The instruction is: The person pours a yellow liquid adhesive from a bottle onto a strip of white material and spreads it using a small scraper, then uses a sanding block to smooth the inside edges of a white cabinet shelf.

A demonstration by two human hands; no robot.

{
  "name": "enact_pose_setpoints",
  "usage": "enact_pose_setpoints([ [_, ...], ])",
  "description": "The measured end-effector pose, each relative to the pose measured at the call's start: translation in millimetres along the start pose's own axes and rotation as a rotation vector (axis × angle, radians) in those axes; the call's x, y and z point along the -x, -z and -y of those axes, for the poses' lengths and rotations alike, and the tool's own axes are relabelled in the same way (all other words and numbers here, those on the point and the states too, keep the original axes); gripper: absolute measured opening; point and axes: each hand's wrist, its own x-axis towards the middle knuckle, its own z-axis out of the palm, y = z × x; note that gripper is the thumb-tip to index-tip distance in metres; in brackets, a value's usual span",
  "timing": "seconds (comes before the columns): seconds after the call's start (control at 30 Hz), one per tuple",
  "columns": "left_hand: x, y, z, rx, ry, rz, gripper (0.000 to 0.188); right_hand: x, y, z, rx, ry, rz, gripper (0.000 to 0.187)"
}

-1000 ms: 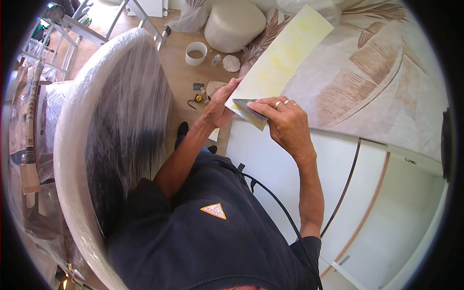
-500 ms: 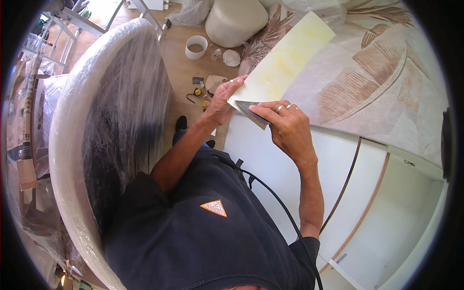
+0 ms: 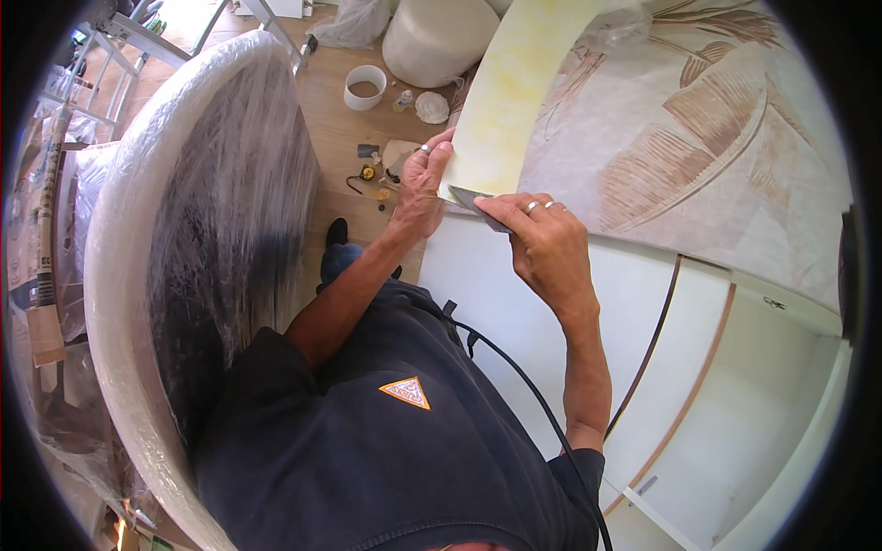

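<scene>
A long, pale yellow-white strip [image 3: 501, 119] runs from near my hands to the top edge of the view, its far part curving to the right. My left hand [image 3: 424, 188] grips its left edge near the close end, the thumb pointing up along it. My right hand [image 3: 551, 243], with rings on it, is closed round what looks like a broad grey putty knife [image 3: 480, 206]. The blade lies against the strip's near end, its tip close to my left hand. My fingers hide the handle.
A large curved piece wrapped in clear film [image 3: 129, 275] stands at my left. Leaf-patterned sheeting [image 3: 680, 156] covers the right side, above a white cabinet [image 3: 514, 275]. A black cable [image 3: 514, 367] crosses beside me. On the floor are a white bucket [image 3: 366, 87] and a tape measure [image 3: 367, 173].
The strip has swung to the left at its far end and now bends. My left hand has shifted slightly left. The putty knife's blade has turned flatter, showing less of its face.
</scene>
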Motion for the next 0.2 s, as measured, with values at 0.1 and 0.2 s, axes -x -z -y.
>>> enact_pose_setpoints([
  [0.1,-0.6,-0.7,0.4,-0.001,-0.015,-0.036,0.041,1.7,-2.8,1.9,0.019,0.015,-0.019,0.037],
  [0.2,-2.8,1.2,-0.1,-0.022,-0.069,-0.032,0.044,2.3,-2.8,3.7,0.021,0.011,-0.019,0.037],
])
